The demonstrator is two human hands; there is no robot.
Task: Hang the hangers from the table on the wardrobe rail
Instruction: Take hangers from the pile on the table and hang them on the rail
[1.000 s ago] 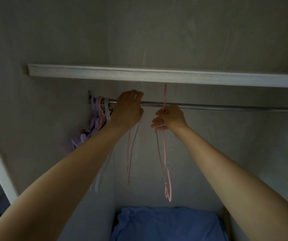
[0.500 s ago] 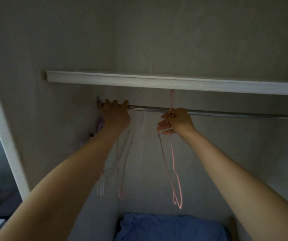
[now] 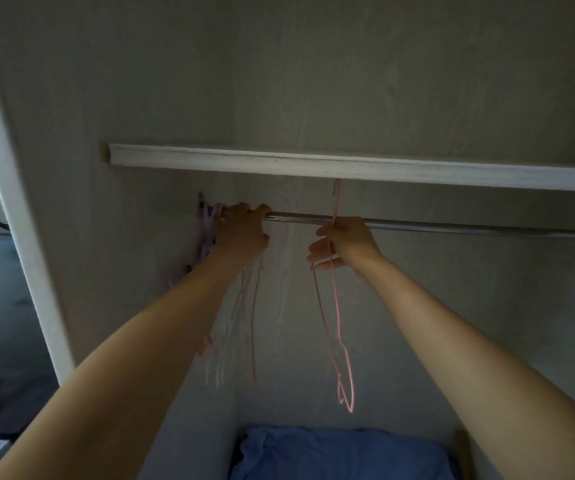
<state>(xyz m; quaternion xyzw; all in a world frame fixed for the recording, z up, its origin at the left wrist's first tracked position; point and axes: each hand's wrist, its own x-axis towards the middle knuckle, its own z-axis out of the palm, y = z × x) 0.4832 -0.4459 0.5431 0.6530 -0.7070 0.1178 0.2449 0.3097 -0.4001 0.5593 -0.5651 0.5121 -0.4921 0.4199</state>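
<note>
A metal wardrobe rail [image 3: 452, 227] runs left to right under a white shelf [image 3: 348, 166]. My right hand [image 3: 345, 242] pinches the neck of a thin pink hanger [image 3: 338, 327], whose hook rises above the rail while its body dangles below. My left hand [image 3: 244, 228] is up at the rail's left end, fingers curled over it among several pink and white hangers [image 3: 244, 317] that hang beneath it. More purple hangers [image 3: 207, 233] are bunched against the left wall bracket.
The wardrobe's left side wall [image 3: 123, 168] and white door frame [image 3: 12, 202] close in on the left. A blue folded cloth [image 3: 331, 452] lies on the wardrobe floor below. The rail's right stretch is bare.
My left hand slid left along the rail, pushing the hangers toward the wall. My right hand with the pink hanger stayed near the rail's middle; the view tilted up.
</note>
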